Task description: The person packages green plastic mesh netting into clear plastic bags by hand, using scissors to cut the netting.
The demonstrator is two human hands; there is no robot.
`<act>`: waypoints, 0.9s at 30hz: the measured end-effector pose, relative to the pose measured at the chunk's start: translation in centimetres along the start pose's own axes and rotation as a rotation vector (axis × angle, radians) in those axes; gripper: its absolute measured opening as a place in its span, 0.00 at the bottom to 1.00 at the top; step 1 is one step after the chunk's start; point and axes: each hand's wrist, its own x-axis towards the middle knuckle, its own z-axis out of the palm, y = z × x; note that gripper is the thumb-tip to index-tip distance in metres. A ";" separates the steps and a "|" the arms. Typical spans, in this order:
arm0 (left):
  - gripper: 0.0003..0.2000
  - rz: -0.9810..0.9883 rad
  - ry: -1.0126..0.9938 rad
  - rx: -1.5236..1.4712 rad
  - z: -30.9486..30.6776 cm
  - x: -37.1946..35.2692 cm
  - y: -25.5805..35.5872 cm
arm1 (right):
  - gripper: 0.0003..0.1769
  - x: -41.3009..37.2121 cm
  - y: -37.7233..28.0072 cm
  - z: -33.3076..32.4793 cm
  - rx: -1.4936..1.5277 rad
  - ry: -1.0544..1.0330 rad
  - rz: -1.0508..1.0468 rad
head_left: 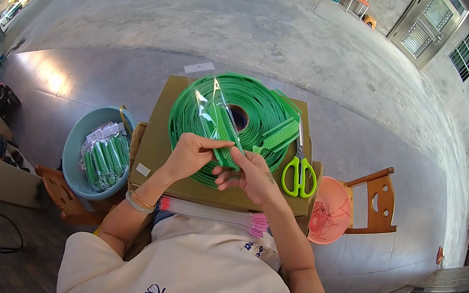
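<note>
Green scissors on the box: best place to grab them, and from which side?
Take the scissors by the green handle loops, coming from the near edge of the cardboard box, right-hand side. They lie flat, loops toward the person, blades pointing away along the ribbon roll. The right hand is nearest, but it and the left hand hold the clear bag.

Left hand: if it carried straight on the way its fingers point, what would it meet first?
The left hand points rightward and already pinches the bag. Carried on, it would probably meet the right hand first, though depth is unclear.
</note>
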 end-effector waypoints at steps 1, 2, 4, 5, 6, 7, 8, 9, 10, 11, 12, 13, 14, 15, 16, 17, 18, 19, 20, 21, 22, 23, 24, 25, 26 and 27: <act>0.19 -0.025 0.014 -0.081 0.1 0.2 -0.4 | 0.19 0.1 0.3 0.2 -0.119 0.086 -0.132; 0.19 -0.051 0.028 -0.162 0.2 0.4 -0.7 | 0.18 0.1 0.7 0.4 -0.237 0.172 -0.264; 0.18 -0.088 0.037 -0.270 0.5 0.6 -1.1 | 0.17 0.0 1.3 0.2 -0.452 0.253 -0.445; 0.18 -0.100 0.032 -0.294 0.6 0.6 -1.2 | 0.16 0.0 1.7 -0.1 -0.546 0.246 -0.495; 0.17 -0.112 0.027 -0.317 0.7 0.7 -1.4 | 0.16 -0.1 2.0 -0.3 -0.640 0.239 -0.546; 0.17 -0.113 0.024 -0.336 0.8 0.6 -1.7 | 0.16 -0.4 2.1 -0.3 -0.847 0.287 -0.624; 0.18 -0.114 0.021 -0.357 1.0 0.6 -1.9 | 0.15 -0.8 2.0 -0.3 -1.055 0.335 -0.700; 0.18 -0.113 0.019 -0.378 1.2 0.6 -2.0 | 0.15 -1.0 1.9 -0.3 -1.266 0.381 -0.774; 0.18 -0.106 0.003 -0.401 1.4 0.5 -2.0 | 0.16 -1.0 2.0 -0.7 -1.351 0.374 -0.855; 0.19 -0.099 -0.013 -0.423 1.7 0.4 -1.7 | 0.16 -0.7 2.1 -1.2 -1.435 0.365 -0.939; 0.19 -0.092 -0.029 -0.444 1.9 0.3 -1.5 | 0.16 -0.6 2.1 -1.5 -1.517 0.356 -1.023; 0.21 -0.088 -0.038 -0.458 2.2 0.2 -1.3 | 0.17 -0.6 2.1 -1.7 -1.539 0.334 -1.022; 0.22 -0.084 -0.047 -0.473 2.6 0.0 -1.1 | 0.17 -0.5 1.8 -1.7 -1.560 0.312 -1.019; 0.24 -0.081 -0.057 -0.488 2.8 -0.2 -1.0 | 0.17 -0.3 1.6 -1.8 -1.582 0.291 -1.016; 0.24 -0.089 -0.059 -0.473 2.8 -0.3 -0.8 | 0.17 -0.2 1.5 -1.9 -1.588 0.272 -1.012; 0.25 -0.095 -0.059 -0.459 2.8 -0.4 -0.6 | 0.18 0.1 1.4 -2.0 -1.595 0.252 -1.009; 0.26 -0.100 -0.060 -0.444 2.8 -0.4 -0.4 | 0.18 0.4 1.3 -2.2 -1.602 0.232 -1.007; 0.28 -0.114 -0.045 -0.492 3.0 -0.5 -0.1 | 0.19 0.7 1.4 -2.4 -1.607 0.215 -0.998; 0.29 -0.128 -0.030 -0.539 3.2 -0.5 0.2 | 0.19 1.1 1.5 -2.5 -1.612 0.196 -0.990; 0.31 -0.142 -0.013 -0.585 3.4 -0.6 0.4 | 0.20 1.4 1.5 -2.6 -1.615 0.176 -0.983; 0.32 -0.130 -0.028 -0.471 3.3 -0.8 0.3 | 0.22 1.7 1.5 -2.4 -1.625 0.157 -0.981; 0.33 -0.117 -0.043 -0.356 3.3 -1.0 0.2 | 0.25 2.0 1.5 -2.2 -1.635 0.138 -0.979; 0.34 -0.104 -0.059 -0.243 3.3 -1.1 0.1 | 0.27 2.3 1.5 -2.0 -1.646 0.120 -0.977; 0.35 -0.040 -0.025 -0.216 3.6 -1.2 -0.2 | 0.29 2.7 1.5 -2.0 -1.673 0.112 -0.984; 0.36 0.024 0.010 -0.188 4.0 -1.1 -0.6 | 0.32 3.2 1.6 -2.1 -1.700 0.103 -0.992; 0.37 0.088 0.045 -0.160 4.1 -1.0 -0.8 | 0.34 3.5 1.6 -2.1 -1.727 0.093 -1.001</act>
